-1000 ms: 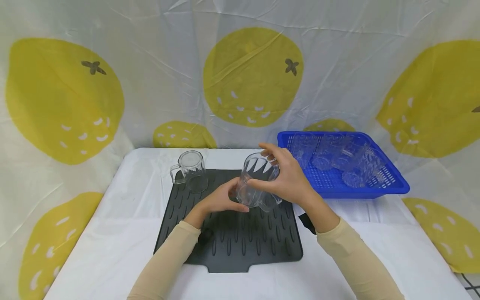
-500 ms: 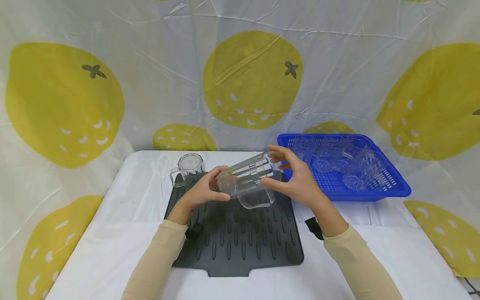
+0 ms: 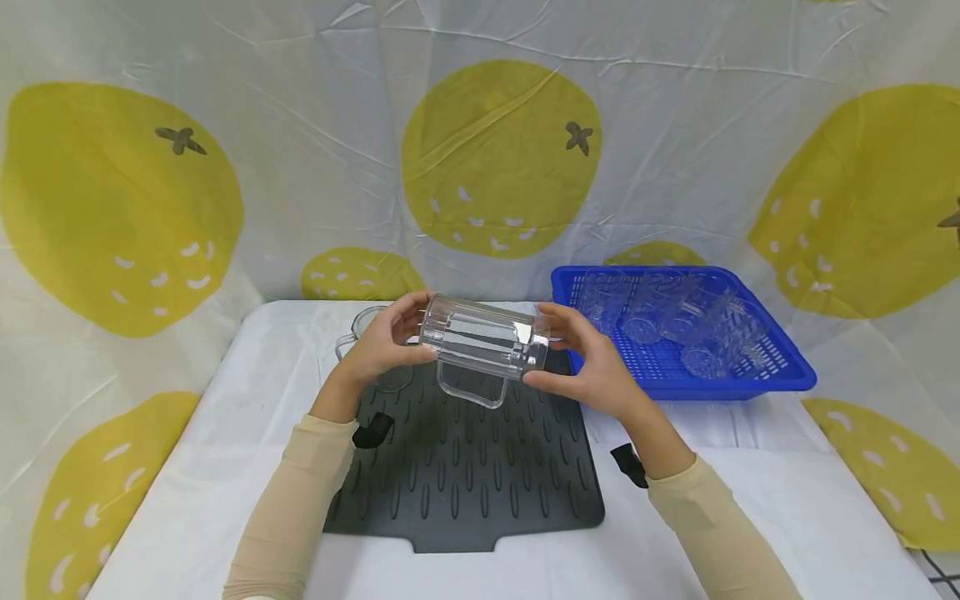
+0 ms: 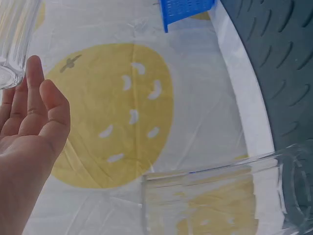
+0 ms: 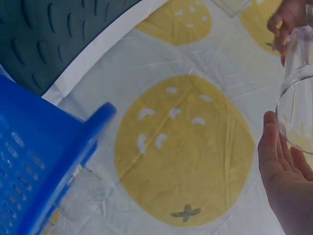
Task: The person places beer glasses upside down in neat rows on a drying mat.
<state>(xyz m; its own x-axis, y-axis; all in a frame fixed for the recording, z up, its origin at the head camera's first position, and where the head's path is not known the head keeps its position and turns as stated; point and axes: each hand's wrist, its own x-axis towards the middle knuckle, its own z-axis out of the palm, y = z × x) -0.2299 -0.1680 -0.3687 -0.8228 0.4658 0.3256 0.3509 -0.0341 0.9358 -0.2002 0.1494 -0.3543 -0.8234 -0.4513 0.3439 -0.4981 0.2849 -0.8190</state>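
Observation:
A clear ribbed glass mug (image 3: pixel 483 336) lies sideways in the air above the dark mat (image 3: pixel 465 483), its handle hanging below. My left hand (image 3: pixel 386 346) grips the mug's left end, with the thumb in front and the fingers behind. At the other end my right hand (image 3: pixel 588 358) holds it between thumb and fingertips. In the right wrist view the mug's round rim (image 5: pixel 298 115) is beside the right fingers; the left wrist view has its thick base (image 4: pixel 10 76) at the left fingertips. A second glass mug (image 4: pixel 210 200) stands behind my left hand, partly hidden.
Right of the mat stands a blue slotted basket (image 3: pixel 697 389) containing several clear glasses (image 3: pixel 703 358). The mat lies on a white-covered table (image 3: pixel 217 467). A lemon-print cloth (image 3: pixel 315 175) hangs behind the table.
From a steep tilt, the held mug has turned to nearly level, its handle now beneath. My left hand has moved left and up to its left end; the right hand stays at the right end.

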